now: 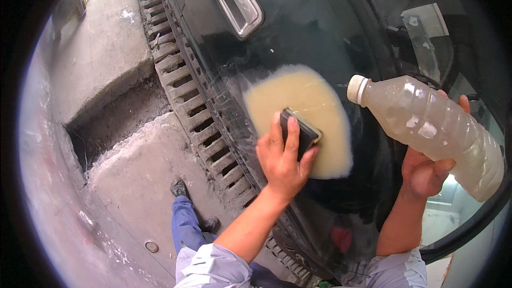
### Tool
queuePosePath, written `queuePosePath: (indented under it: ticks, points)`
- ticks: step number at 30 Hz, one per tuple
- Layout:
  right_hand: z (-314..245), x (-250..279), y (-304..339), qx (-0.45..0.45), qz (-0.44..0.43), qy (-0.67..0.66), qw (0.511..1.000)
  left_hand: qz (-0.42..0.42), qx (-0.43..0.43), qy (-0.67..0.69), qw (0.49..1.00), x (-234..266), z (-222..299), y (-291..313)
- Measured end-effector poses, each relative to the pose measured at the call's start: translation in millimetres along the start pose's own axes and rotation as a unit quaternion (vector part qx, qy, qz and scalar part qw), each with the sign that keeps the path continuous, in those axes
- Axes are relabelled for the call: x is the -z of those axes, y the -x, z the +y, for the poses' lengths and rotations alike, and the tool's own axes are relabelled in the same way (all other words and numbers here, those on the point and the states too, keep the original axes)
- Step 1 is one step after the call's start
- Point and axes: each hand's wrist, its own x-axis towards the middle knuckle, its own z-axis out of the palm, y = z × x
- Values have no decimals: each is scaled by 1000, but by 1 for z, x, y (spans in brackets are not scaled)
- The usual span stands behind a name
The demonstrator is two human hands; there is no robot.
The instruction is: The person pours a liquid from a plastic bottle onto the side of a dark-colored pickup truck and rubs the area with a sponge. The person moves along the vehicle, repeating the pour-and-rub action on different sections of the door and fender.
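Note:
My left hand (pixel 285 165) is closed around a dark sanding block (pixel 302 134). The block lies against a cream-coloured filler patch (pixel 314 93) on a dark green vehicle door (pixel 298 26). To the right, my right hand (pixel 426 168) grips a cloudy plastic bottle (pixel 426 117) from beneath and behind. The bottle is tilted on its side, with its white cap (pixel 356 89) pointing left above the patch's upper right edge. A thin streak of liquid shows just off the cap. Whitish liquid fills part of the bottle.
A chrome door handle (pixel 238 4) is set into the door above the patch. At the right is the vehicle window (pixel 469 85) with paper stuck on it. Left of the door, a slotted drain grate (pixel 184 82) runs along the concrete floor (pixel 133 181), beside a sunken pit (pixel 120 112).

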Motion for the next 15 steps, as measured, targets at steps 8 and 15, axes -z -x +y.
queuePosePath:
  ticks: [8,15]
  points:
    - [5,4,2,4,2,-9,1000,10,-44,-27,999,-6,-15,-42]
    - [6,-2,3,11,38,-23,999,0,-54,-39,998,-6,-10,-81]
